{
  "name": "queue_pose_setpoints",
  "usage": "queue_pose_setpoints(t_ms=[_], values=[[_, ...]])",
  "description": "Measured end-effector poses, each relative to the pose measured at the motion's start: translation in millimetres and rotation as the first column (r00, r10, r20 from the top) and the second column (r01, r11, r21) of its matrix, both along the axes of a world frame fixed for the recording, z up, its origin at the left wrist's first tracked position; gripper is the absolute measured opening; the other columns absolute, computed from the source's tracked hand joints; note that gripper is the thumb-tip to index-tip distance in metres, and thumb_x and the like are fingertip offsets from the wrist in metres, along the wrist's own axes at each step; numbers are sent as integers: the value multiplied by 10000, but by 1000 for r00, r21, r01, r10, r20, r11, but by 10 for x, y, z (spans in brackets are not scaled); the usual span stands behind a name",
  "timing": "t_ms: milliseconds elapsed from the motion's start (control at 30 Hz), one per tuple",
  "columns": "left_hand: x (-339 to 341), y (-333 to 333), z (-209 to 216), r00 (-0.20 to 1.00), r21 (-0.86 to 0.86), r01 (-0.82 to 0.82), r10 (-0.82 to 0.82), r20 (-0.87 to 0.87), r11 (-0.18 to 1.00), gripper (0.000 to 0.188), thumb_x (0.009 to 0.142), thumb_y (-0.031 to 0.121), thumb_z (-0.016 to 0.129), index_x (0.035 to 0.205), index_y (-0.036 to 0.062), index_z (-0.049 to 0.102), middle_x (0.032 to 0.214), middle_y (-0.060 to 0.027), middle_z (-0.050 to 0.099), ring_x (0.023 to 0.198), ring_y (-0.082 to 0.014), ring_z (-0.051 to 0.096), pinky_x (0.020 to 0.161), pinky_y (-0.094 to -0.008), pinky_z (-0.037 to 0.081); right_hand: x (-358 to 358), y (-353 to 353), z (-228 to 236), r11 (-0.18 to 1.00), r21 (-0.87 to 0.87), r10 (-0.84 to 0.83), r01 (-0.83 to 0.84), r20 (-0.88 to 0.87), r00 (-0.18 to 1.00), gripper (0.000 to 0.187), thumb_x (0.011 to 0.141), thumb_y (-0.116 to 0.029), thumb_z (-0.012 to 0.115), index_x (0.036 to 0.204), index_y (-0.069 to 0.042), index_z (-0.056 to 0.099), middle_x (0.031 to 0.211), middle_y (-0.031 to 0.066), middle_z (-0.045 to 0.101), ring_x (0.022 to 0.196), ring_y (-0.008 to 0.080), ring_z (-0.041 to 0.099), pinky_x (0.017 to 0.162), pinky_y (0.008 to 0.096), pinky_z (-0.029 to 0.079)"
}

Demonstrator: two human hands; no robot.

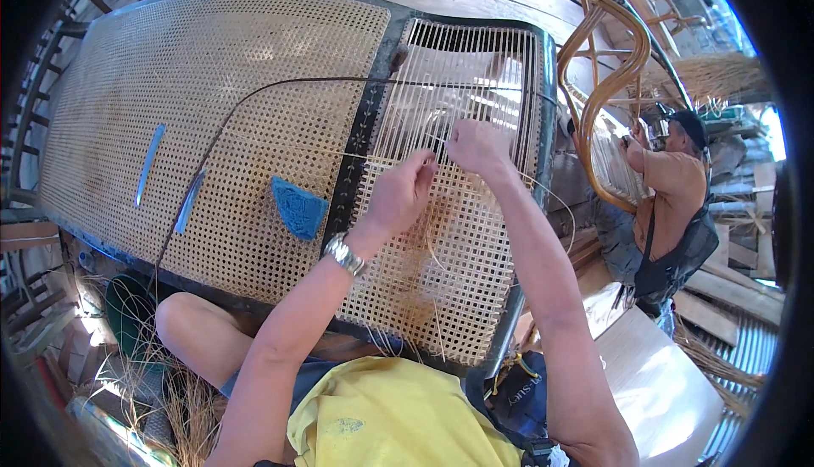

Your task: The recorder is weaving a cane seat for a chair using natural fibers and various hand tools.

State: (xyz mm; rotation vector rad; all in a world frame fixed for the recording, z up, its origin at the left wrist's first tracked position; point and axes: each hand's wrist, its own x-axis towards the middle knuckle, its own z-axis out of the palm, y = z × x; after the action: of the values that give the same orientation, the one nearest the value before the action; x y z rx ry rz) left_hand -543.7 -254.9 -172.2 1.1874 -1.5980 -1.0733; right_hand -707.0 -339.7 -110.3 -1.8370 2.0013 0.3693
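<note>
Weaving is under way on a cane panel (441,238) in a dark frame (373,102) across the person's lap. Left hand (403,191) and right hand (476,147), each grip pinching a thin cane strand (373,158), meet at the half-woven section; next likely threading it between upright strands.

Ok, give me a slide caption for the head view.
Left hand and right hand weave a cane strand through a half-woven panel.

Two hands, left (405,189) and right (476,147), work on one cane panel (254,111). Left of them lie two blue strips (149,164) and one blue pad (298,207). One other person (670,204) sits right.
</note>
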Motion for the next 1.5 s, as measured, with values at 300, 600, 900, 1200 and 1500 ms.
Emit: queue_pose_setpoints(t_ms=[300, 600, 900, 1200, 1500], values=[[-92, -582, -399, 978, 107, -114, 92, 186, 988, 258, 983, 247, 662, 1087, 33, 759, 802, -173, 746, 658, -239, 725, 603, -349, 537, -45, 325, -192, 915, -402, 35, 8, 101, 994, 156, 905, -202, 628, 919, -53, 672, 931, 148, 684, 911, 362, 686, 815, 485, 531], [-261, -623, -185, 877, 143, -126, 43, 478, 982, 272, 954, 268, 684, 1074, 43, 779, 876, -177, 761, 793, -254, 751, 700, -343, 575, -132, 326, -235, 913, -408, 50, 19, 158, 986, 135, 907, -174, 616, 917, -51, 669, 956, 125, 672, 929, 344, 677, 811, 478, 526], [-25, -880, -417, 947, 735, 194, 71, -313, 650, 183, 952, 148, 674, 941, -12, 763, 736, -136, 724, 522, -143, 641, 498, -292, 515, -79, 311, -101, 949, -314, 77, -28, 146, 986, 158, 908, -175, 649, 1001, -58, 700, 1024, 147, 696, 989, 354, 698, 853, 488, 558], [-127, -792, -348, 939, 336, -129, 5, 345, 933, 213, 934, 210, 657, 980, 49, 788, 921, -197, 760, 799, -332, 740, 760, -424, 590, -37, 279, -134, 943, -331, 90, -33, 158, 983, 190, 909, -166, 630, 1027, -35, 702, 1047, 170, 694, 1020, 369, 691, 886, 490, 553], [-178, -774, -244, 914, 372, -112, -52, 403, 921, 235, 938, 239, 651, 965, 56, 796, 956, -202, 758, 870, -343, 744, 813, -440, 592, -40, 270, -97, 957, -285, 98, -52, 148, 984, 229, 880, -123, 564, 1027, -12, 699, 1054, 183, 712, 1021, 372, 689, 899, 496, 544]])
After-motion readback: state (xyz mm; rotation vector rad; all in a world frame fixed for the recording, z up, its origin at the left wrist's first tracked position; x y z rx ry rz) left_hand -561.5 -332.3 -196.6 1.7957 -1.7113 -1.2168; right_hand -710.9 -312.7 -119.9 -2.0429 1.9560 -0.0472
